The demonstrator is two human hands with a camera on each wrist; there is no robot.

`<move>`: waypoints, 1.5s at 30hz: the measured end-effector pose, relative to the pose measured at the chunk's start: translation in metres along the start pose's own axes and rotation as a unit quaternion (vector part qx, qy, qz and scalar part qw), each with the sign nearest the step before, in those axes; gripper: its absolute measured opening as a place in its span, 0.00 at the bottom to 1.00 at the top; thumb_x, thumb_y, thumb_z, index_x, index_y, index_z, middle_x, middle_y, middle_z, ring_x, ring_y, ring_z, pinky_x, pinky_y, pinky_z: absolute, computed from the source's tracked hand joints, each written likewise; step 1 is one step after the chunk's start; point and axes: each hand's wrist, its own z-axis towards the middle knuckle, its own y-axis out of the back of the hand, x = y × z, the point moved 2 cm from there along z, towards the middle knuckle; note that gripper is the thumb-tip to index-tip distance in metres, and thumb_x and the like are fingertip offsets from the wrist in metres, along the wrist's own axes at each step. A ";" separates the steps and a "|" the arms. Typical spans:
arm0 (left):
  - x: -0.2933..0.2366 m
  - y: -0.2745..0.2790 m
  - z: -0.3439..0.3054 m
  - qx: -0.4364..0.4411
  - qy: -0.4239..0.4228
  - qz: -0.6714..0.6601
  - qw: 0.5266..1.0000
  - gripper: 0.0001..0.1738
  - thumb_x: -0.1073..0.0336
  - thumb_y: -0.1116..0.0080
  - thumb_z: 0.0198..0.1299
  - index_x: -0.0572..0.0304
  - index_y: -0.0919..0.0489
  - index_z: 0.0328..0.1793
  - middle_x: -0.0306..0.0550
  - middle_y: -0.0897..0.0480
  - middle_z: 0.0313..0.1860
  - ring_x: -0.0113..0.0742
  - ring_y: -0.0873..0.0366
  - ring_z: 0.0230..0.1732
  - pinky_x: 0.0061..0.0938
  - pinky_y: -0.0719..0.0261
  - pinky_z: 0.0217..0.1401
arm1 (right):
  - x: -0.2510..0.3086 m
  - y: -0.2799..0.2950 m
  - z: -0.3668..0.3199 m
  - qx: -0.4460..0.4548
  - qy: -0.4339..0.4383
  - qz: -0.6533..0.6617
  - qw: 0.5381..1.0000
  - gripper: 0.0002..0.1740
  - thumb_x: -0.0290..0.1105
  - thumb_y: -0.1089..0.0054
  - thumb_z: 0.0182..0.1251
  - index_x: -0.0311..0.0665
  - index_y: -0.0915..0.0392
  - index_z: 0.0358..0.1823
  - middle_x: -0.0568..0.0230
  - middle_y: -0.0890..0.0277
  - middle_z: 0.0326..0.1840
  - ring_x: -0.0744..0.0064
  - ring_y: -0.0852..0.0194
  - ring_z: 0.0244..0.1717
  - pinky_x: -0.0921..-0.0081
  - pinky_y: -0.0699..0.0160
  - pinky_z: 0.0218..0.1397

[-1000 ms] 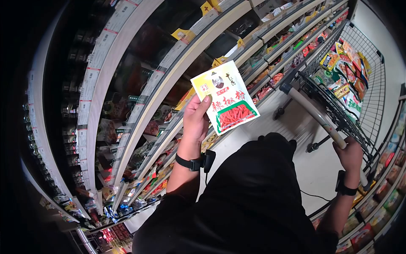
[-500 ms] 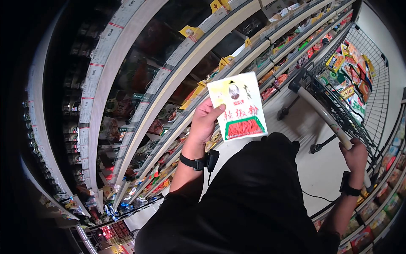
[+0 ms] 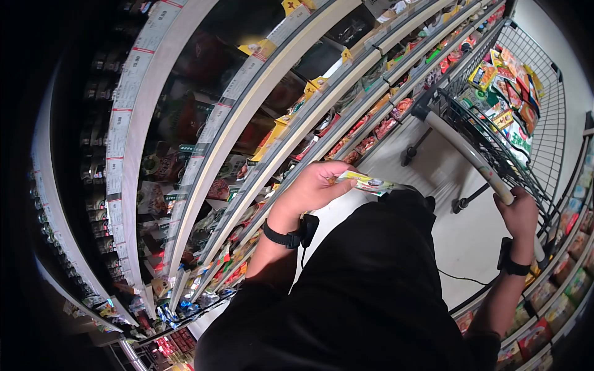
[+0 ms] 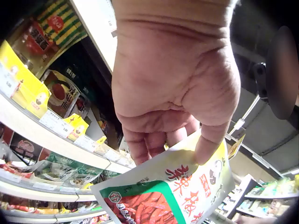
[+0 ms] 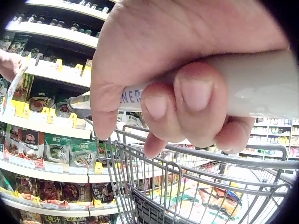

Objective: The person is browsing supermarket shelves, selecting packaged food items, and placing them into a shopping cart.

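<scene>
A flat packet (image 3: 365, 182) with a yellow and white top is pinched between the thumb and fingers of my left hand (image 3: 318, 188), seen nearly edge-on in the head view. In the left wrist view its front, with red writing and a picture of red chillies (image 4: 145, 207), shows below the thumb of my left hand (image 4: 175, 88). My right hand (image 3: 518, 213) grips the grey handle (image 3: 461, 150) of a shopping cart. The right wrist view shows the fingers of my right hand (image 5: 187, 98) curled round that handle (image 5: 261, 84).
Several colourful packets (image 3: 510, 93) lie in the wire cart (image 3: 550, 123) at the right. Long shelves (image 3: 216, 148) of packets and jars with price labels run along the left side. More shelved goods (image 3: 557, 303) stand at the lower right, beside my right arm.
The packet has tilted from facing the head camera to nearly edge-on as my left hand turned and its fingers went behind it. My right hand has stayed on the cart handle.
</scene>
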 end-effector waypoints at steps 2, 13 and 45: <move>-0.007 -0.004 0.005 0.012 -0.026 0.039 0.999 0.11 0.74 0.40 0.65 0.65 0.16 0.52 0.45 0.14 0.47 0.28 0.19 0.49 0.24 0.23 0.55 | 0.003 0.002 0.001 0.010 -0.014 0.001 1.000 0.22 0.49 0.28 0.51 0.35 0.19 0.33 0.51 0.21 0.23 0.49 0.19 0.29 0.61 0.20 0.37; -0.014 -0.021 0.020 0.025 -0.036 0.084 0.996 0.11 0.76 0.39 0.63 0.63 0.15 0.50 0.46 0.14 0.46 0.32 0.17 0.50 0.26 0.23 0.54 | 0.000 0.006 0.002 0.020 -0.004 0.019 1.000 0.23 0.49 0.27 0.51 0.35 0.18 0.34 0.51 0.22 0.22 0.50 0.20 0.27 0.60 0.22 0.35; -0.081 -0.154 -0.019 -0.232 -0.041 -0.003 0.972 0.08 0.71 0.34 0.62 0.64 0.14 0.46 0.41 0.15 0.34 0.23 0.23 0.36 0.22 0.24 0.41 | -0.039 0.033 0.050 -0.020 0.354 0.236 0.905 0.29 0.43 0.29 0.54 0.36 0.26 0.53 0.51 0.25 0.52 0.49 0.25 0.53 0.58 0.25 0.53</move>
